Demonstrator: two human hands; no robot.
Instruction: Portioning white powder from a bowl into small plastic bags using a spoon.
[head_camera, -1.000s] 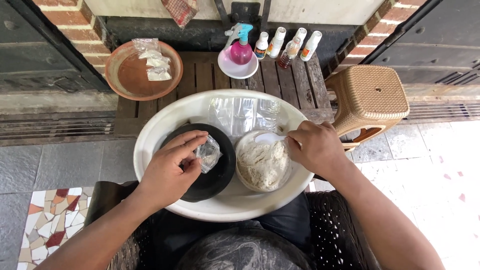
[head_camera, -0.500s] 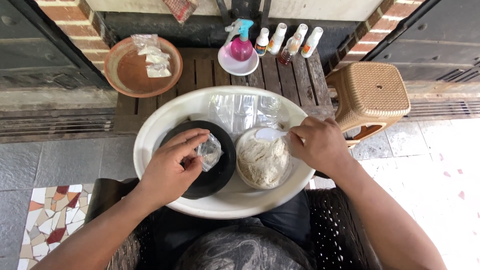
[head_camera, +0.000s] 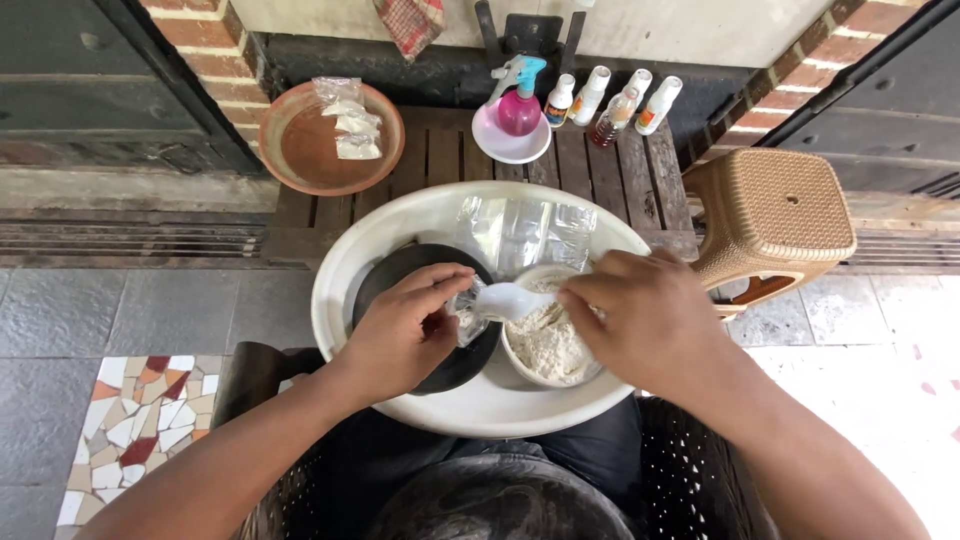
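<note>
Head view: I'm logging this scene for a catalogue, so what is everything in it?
Basin: one, white, on lap.
Black dish: one, in basin, left.
Powder bowl: one, white, in basin, right.
Spoon: one, white, over the bowl.
Small clear bag: one, over the black dish.
Clay dish: one, brown, holding packets.
Spray bottle: one, pink, on plate.
Small bottles: four or five, white-capped.
Stool: one, tan.
Left hand: grip on bag.
Right hand: grip on spoon.

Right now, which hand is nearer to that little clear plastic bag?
Left. The left hand pinches the small clear bag over the black dish. The right hand is just beside it, bringing a white spoon from the powder bowl.
</note>
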